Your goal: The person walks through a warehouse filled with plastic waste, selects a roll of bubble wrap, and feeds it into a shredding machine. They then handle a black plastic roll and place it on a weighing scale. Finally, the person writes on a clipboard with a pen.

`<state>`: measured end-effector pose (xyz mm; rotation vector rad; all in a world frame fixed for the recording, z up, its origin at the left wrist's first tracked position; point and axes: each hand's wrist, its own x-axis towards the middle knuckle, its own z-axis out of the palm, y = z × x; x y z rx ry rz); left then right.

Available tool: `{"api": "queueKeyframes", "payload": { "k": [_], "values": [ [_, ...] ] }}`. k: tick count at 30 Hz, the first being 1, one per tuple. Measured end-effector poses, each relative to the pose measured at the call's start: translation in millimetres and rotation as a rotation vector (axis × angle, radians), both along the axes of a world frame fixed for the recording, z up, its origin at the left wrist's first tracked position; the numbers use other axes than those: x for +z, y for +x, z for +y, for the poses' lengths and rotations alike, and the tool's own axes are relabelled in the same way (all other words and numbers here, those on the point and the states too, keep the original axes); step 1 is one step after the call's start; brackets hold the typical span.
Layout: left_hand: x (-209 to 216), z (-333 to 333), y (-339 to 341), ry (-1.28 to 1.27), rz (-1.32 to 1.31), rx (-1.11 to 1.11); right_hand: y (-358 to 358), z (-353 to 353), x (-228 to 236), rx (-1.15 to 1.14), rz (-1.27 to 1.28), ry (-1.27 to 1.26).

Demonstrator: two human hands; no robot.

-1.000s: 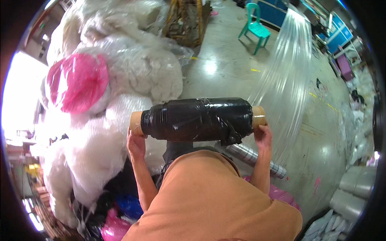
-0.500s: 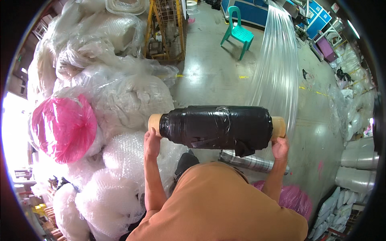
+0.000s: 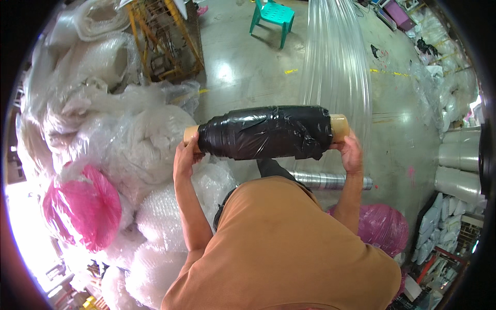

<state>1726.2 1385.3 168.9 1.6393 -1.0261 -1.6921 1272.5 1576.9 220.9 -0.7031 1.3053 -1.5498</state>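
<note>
A thick roll of black plastic film point(image 3: 266, 132) lies crosswise in front of my chest, wound on a tan cardboard core point(image 3: 339, 127) that sticks out at both ends. My left hand point(image 3: 187, 155) is closed on the left end of the core. At the right end, my right hand point(image 3: 350, 153) grips the core from below. The film's surface is creased, and a loose flap hangs at its lower right. The far side of the roll is hidden.
Heaps of clear film and bubble wrap point(image 3: 150, 134) and a pink plastic bundle point(image 3: 85, 206) fill the left. A long sheet of clear film point(image 3: 336, 57) stretches ahead. A green chair point(image 3: 276, 14), a yellow metal frame point(image 3: 165, 39) and a silvery roll point(image 3: 330, 181) stand or lie around me.
The black roll has turned about its length, so its loose flap shows differently. My view has shifted, and the silvery roll now shows more fully. Both hands keep hold of the core ends.
</note>
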Motion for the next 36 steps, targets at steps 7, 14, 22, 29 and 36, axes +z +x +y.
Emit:
{"api": "queueKeyframes", "payload": {
  "k": [7, 14, 22, 29, 36],
  "values": [
    [9, -54, -93, -0.011, -0.062, -0.061, -79, -34, -48, -0.095, -0.088, 0.066],
    [13, -119, -175, 0.044, -0.077, -0.303, -126, -5, -71, -0.293, -0.134, 0.11],
    [2, -187, -269, 0.112, -0.107, -0.55, -107, 25, -59, -0.632, -0.217, 0.123],
    [-20, -219, -351, 0.192, -0.17, -0.875, -58, 67, -62, -0.946, -0.208, 0.154],
    [-42, -233, -428, 0.182, -0.311, -1.206, 14, 75, -46, -1.21, -0.204, 0.184]
  ]
}}
